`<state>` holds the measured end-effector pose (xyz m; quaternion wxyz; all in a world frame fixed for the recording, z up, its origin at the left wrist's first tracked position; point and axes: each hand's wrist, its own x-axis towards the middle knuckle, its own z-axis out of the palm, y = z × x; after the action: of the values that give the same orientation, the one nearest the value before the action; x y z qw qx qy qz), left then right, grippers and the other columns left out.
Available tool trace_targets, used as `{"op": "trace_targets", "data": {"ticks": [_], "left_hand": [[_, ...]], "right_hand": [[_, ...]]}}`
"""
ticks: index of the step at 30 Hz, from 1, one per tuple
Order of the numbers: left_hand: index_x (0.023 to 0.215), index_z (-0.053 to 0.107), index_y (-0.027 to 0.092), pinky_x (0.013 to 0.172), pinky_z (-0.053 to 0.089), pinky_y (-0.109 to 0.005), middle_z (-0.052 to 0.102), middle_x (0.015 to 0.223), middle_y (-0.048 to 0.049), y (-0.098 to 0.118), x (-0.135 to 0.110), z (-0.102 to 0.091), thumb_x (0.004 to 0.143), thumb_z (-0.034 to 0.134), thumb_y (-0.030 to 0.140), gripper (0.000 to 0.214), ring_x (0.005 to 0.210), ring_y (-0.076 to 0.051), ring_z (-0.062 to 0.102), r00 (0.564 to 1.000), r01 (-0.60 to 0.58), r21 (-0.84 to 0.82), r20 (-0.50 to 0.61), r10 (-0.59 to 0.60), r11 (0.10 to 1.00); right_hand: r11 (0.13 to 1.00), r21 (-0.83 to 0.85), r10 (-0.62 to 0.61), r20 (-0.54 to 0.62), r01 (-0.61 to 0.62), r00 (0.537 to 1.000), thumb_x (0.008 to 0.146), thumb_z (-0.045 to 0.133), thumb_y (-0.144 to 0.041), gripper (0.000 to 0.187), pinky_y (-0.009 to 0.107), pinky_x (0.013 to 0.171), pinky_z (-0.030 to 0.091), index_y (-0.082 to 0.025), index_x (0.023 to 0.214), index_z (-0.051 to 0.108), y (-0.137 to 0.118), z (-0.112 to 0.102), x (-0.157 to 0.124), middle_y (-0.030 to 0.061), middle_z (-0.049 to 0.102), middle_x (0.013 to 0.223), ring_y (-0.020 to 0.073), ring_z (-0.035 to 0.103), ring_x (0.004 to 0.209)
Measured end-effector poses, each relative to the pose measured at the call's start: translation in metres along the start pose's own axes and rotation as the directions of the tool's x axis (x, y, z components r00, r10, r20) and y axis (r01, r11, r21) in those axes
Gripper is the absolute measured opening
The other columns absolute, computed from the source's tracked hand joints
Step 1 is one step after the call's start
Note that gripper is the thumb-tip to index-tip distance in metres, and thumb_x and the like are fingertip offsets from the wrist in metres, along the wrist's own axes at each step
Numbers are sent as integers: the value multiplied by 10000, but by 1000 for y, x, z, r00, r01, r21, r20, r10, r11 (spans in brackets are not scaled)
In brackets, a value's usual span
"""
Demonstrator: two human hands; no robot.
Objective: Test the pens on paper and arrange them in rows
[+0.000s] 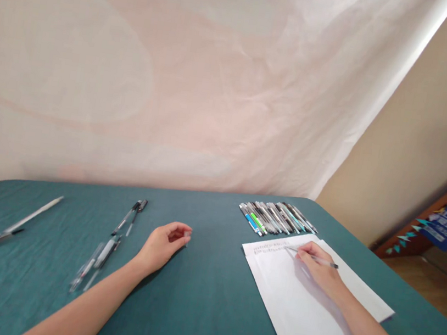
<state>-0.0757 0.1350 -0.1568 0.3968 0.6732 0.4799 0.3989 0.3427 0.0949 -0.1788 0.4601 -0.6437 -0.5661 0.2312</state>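
My right hand [318, 265] is closed around a slim pen [332, 264] with a dark end. The pen's tip meets the white paper [295, 310] near its top edge, beside short rows of small dark marks. My left hand [167, 243] rests on the table left of the paper, thumb and fingers pinched on a small clear pen cap [188, 234]. Most of that cap is hidden by the fingertips. More than one sheet lies under my right hand, slightly out of line with each other.
A row of several pens [276, 219] lies behind the paper, one blue and one green among them. Several loose pens and caps [105, 253] lie left of my left arm. Further left is a white pen [36, 213]. A pale cloth [203, 76] hangs behind the green tabletop [203, 309].
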Motion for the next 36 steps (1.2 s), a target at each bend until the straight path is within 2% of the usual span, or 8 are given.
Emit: {"op": "trace_targets", "data": {"ticks": [3,8,14,21,30,33,36], "left_hand": [[903,594,162,751,481,-304,646,828,-37,1,0,0,692,564,375,301,764,-168,606,1000,-3,3,-4,3,1000],[883,601,168,738,480,-288,653,824,-31,2,-1,0,687,570,370,283,753,-162,610,1000,-18,3,-12,18,1000],[895,595,163,746,478,-291,650,837,-38,1,0,0,695,565,372,291,763,-164,608,1000,-17,6,-5,17,1000],[885,600,162,731,481,-282,650,825,-36,3,0,0,686,575,375,293,753,-162,607,1000,-8,-4,-6,8,1000],[887,597,156,749,474,-288,645,834,-44,5,0,0,683,579,363,291,771,-170,603,1000,8,-10,-2,-8,1000],[892,592,158,753,471,-287,643,838,-45,4,0,1,687,578,349,281,773,-169,601,1000,10,-15,1,-10,1000],[891,590,159,756,467,-286,641,841,-46,3,0,1,694,575,332,263,778,-167,598,1000,7,-14,3,-6,1000]], "right_hand": [[999,12,-42,58,41,997,636,589,-346,167,280,507,393,-200,703,636,-3,-2,0,19,609,639,174,527,573],[984,-5,-175,159,178,972,627,596,-346,159,320,633,410,-208,650,671,-3,-3,2,39,592,700,207,542,689],[976,-38,-199,259,215,945,696,563,-314,170,330,712,394,-206,711,693,0,-3,1,43,540,766,196,525,736],[942,-73,-289,315,327,904,748,525,-310,189,330,714,394,-238,771,698,-6,-1,-5,38,487,783,196,503,756],[829,-228,-411,367,510,834,819,443,-304,263,316,685,420,-241,925,675,-6,0,-7,41,477,786,177,495,741],[825,-233,-419,360,515,834,822,444,-308,267,311,688,420,-241,955,665,-7,1,-8,42,487,784,176,497,744],[858,-210,-380,355,469,854,821,445,-334,275,306,702,415,-234,946,668,-10,1,-8,47,503,793,179,507,760]]}}
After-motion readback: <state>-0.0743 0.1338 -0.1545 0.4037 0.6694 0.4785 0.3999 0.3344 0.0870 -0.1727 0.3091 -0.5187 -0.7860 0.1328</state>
